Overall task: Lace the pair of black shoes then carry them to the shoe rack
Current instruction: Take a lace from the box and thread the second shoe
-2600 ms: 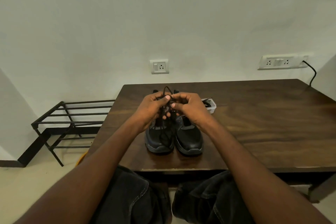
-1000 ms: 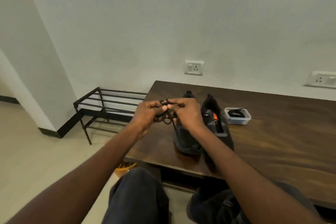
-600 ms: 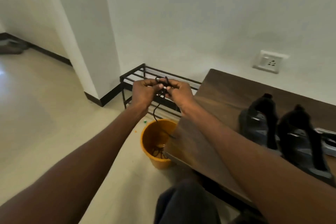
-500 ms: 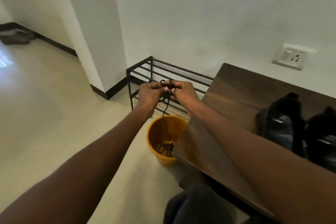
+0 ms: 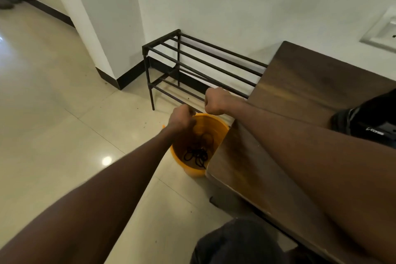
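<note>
1. Since half a second ago, both hands have parted and the lace they held now lies coiled in the orange bucket (image 5: pixel 199 146).
2. Left hand (image 5: pixel 181 119) hangs over the bucket, right hand (image 5: pixel 216 100) beside it; both are curled, and I cannot tell whether they hold anything.
3. One black shoe (image 5: pixel 368 126) sits at the table's (image 5: pixel 300 83) right edge; the shoe rack (image 5: pixel 192 64) stands by the wall.
</note>
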The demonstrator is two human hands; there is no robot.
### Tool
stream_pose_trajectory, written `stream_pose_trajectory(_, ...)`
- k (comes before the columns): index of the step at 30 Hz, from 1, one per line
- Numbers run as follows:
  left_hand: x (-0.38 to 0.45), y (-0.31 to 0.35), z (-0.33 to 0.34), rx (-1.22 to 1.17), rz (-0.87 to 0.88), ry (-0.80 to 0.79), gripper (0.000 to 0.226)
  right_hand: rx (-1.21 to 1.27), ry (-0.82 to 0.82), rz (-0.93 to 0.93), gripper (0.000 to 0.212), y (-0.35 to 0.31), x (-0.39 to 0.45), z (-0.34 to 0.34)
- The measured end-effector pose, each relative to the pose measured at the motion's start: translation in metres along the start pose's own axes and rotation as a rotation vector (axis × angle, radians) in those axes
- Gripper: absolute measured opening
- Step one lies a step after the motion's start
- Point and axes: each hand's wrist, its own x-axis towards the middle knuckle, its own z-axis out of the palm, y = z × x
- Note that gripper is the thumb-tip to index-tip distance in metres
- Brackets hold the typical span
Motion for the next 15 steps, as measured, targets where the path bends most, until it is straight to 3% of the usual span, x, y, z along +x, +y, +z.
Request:
stream_pose_trajectory(5, -0.034, 0.025, -0.011, -0.161, 0.117, 0.072, 0.021, 0.160, 0.230, -0.059, 0.018, 0.006, -0.053, -0.032)
stream_pose_trajectory(10, -0.094, 0.116, -0.018, -0.388, 0.308, 0.213, 0.017, 0.471, 0.622, 0.020, 0.021, 0.047, -0.159, -0.076)
stream_pose_trajectory(15, -0.182, 0.228, 0.012, -0.277, 0.566, 0.096, 0.017, 0.642, 0.865, 0.181, 0.019, 0.122, -0.291, -0.103)
